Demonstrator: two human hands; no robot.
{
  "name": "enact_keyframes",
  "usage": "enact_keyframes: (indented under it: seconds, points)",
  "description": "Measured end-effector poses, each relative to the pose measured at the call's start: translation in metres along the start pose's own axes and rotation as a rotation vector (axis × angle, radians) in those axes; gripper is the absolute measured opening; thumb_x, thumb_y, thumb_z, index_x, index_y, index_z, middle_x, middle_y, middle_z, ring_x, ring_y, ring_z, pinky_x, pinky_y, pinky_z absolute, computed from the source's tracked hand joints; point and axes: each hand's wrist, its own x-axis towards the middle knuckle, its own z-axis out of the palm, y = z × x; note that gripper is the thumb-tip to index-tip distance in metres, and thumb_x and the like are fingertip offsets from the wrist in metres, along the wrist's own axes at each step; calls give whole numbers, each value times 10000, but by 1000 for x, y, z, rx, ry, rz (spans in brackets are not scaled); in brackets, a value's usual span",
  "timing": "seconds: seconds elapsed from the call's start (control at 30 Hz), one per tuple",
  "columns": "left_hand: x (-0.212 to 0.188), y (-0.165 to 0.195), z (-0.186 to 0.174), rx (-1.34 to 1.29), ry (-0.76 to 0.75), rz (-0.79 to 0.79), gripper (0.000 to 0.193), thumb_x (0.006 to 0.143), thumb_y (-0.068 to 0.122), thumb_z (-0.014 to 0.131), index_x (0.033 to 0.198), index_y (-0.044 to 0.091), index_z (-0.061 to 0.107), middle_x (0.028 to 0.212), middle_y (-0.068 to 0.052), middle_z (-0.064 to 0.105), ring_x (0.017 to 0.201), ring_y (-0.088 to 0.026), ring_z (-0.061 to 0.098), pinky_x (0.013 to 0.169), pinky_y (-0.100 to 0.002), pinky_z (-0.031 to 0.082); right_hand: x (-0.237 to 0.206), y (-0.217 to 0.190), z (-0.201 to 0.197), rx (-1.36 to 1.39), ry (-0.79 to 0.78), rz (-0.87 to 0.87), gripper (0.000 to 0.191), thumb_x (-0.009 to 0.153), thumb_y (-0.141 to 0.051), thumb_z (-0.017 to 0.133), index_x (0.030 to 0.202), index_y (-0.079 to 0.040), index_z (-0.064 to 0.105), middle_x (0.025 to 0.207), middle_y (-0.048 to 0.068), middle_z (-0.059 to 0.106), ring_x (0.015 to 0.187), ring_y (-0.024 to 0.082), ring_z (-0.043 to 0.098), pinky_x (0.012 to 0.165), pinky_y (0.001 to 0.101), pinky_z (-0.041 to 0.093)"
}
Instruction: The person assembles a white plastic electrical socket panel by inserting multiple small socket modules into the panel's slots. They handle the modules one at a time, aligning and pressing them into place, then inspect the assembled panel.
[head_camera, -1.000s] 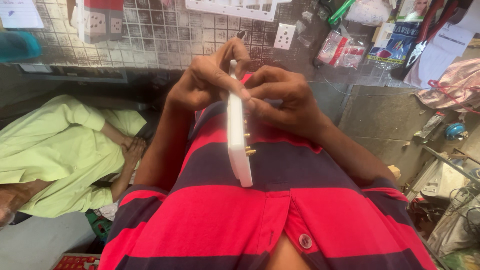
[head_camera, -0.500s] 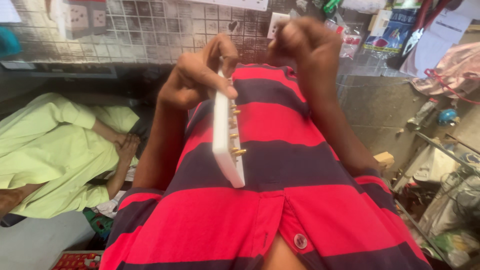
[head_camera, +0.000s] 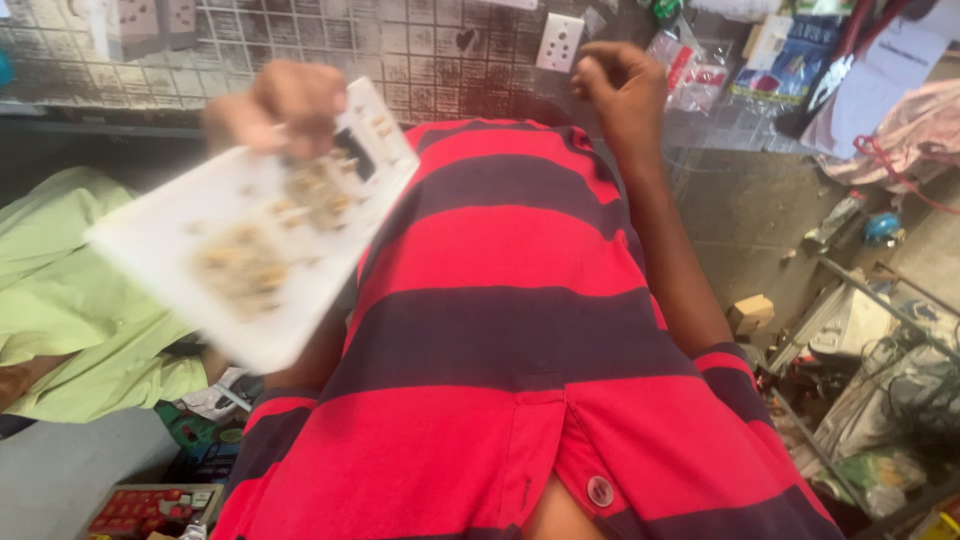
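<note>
Since half a second ago, the white switch plate (head_camera: 250, 240) has swung from edge-on to flat, its back with brass terminals now facing the camera, blurred by motion. Nearest is the red and dark striped shirt (head_camera: 500, 350). Above it, the left hand (head_camera: 290, 100) grips the plate's top edge, fingers (head_camera: 300, 125) curled over it, the plate hanging below and left. The right hand (head_camera: 620, 85) is apart, loosely clenched on nothing visible. Farther off, a white socket (head_camera: 560, 42) sits on the tiled wall (head_camera: 430, 50).
</note>
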Motion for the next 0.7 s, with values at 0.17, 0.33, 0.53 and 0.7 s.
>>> enact_keyframes:
  seconds: [0.17, 0.33, 0.53, 0.7]
  points:
    - [-25, 15, -21, 39, -61, 65, 432, 970, 487, 653, 1318, 231, 641, 1018, 15, 540, 893, -117, 569, 943, -359, 435, 40, 13, 66, -371, -360, -412, 164, 935, -63, 765, 1093, -22, 770, 1013, 164, 754, 913, 292, 744, 824, 375, 590]
    - [-23, 5, 16, -32, -66, 29, 286, 956, 378, 709, 1139, 158, 724, 966, -10, 596, 865, -124, 560, 891, -290, 472, 104, 14, 163, -561, -438, -727, 202, 820, -14, 732, 1019, 18, 738, 880, 236, 703, 804, 421, 671, 714, 488, 545]
    - [-37, 34, 53, 129, 218, -220, 62, 925, 249, 738, 930, 292, 782, 901, 24, 647, 1022, -173, 593, 1271, -455, 240, 128, -15, 203, -791, -419, -628, 77, 916, -14, 590, 919, -12, 666, 843, 230, 663, 782, 423, 665, 663, 506, 543]
    - [-44, 28, 56, 95, 221, -195, 109, 951, 226, 727, 1004, 292, 795, 1036, -11, 600, 1155, -176, 555, 1292, -427, 171, 130, -32, 216, -693, -492, -965, 60, 856, -20, 629, 809, -12, 666, 728, 199, 649, 650, 389, 665, 553, 478, 528]
